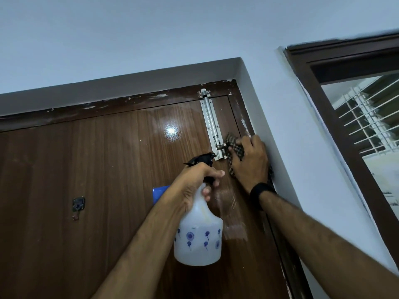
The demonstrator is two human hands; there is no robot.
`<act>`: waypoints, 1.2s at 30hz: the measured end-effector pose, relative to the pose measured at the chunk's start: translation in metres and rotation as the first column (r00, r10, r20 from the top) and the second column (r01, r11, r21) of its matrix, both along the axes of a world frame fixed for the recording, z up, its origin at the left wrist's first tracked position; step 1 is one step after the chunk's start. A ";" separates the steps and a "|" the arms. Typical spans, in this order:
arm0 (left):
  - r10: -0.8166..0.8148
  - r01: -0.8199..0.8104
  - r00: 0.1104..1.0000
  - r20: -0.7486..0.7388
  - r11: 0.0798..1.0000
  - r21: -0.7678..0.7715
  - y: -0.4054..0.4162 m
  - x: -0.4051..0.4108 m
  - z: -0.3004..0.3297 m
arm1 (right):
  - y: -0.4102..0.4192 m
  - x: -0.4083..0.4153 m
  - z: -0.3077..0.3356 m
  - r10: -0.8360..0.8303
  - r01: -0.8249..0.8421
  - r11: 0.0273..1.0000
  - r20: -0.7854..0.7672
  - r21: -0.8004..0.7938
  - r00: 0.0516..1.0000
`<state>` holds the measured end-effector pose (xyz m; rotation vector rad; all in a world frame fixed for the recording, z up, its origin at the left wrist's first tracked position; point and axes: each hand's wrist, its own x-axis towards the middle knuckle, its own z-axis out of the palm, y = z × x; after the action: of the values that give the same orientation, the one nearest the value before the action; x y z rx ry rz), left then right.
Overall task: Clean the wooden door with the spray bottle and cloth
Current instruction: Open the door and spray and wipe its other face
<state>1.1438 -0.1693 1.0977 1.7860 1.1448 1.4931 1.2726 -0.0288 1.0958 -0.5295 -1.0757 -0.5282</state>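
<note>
Brown wooden door (97, 180) fills your view. Nearest, your left hand (194, 180) is wrapped around the spray bottle (198, 231) neck; beyond, your right hand (250, 162) presses the checked cloth (234, 147) beside the metal bolt (210, 124).

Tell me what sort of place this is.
Probably a room inside a home: a glossy brown wooden door with a silver metal tower bolt, plain pale painted walls, and a dark-framed window with a white grille.

both hands (195, 182) (250, 162) raised, fingers curled closed
</note>
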 end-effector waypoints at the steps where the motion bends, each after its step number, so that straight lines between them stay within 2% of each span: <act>1: 0.009 -0.009 1.000 -0.016 1.000 0.006 0.001 0.001 0.002 | 0.002 0.000 -0.012 -0.003 0.003 1.000 0.009 0.012 1.000; 4: 0.023 -0.023 0.999 -0.032 1.000 0.004 0.004 0.006 0.006 | 0.008 -0.001 -0.044 0.010 -0.011 0.999 0.018 0.040 1.000; 6: 0.034 -0.034 0.999 -0.006 0.999 0.006 0.009 0.010 0.010 | 0.008 0.000 -0.042 0.013 -0.013 0.999 0.015 0.042 1.000; 11: 0.020 -0.020 0.997 0.070 1.000 -0.014 0.018 0.015 0.026 | 0.003 0.001 0.024 0.062 -0.062 0.998 0.006 0.009 0.998; 16: 0.018 -0.020 0.999 0.039 0.999 0.028 0.020 0.016 0.046 | 0.002 0.006 0.079 0.135 -0.138 0.990 0.073 0.026 0.988; 23: 0.046 -0.049 0.997 0.057 0.998 0.044 0.025 0.010 0.055 | 0.011 0.012 0.044 0.187 -0.192 0.980 0.095 0.051 0.978; 25: 0.049 -0.051 0.997 0.052 0.997 0.055 0.025 0.013 0.060 | 0.010 0.009 0.048 0.178 -0.183 0.982 0.072 0.057 0.981; 28: 0.062 -0.065 0.997 0.039 0.993 0.095 0.024 0.018 0.074 | 0.002 0.006 0.093 0.128 -0.130 0.991 0.061 0.019 0.990; 32: 0.099 -0.099 0.995 0.006 0.985 0.139 0.021 0.020 0.091 | 0.001 0.007 0.148 0.115 -0.116 0.993 0.122 0.004 0.986; 36: 0.132 -0.131 0.991 0.005 0.973 0.189 0.017 0.018 0.100 | 0.019 0.007 0.134 0.062 -0.079 0.993 0.190 0.085 0.980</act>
<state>1.1614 -0.1523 1.1977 1.8720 1.1792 1.7247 1.2799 -0.0095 1.2295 -0.3644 -1.2383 -0.5701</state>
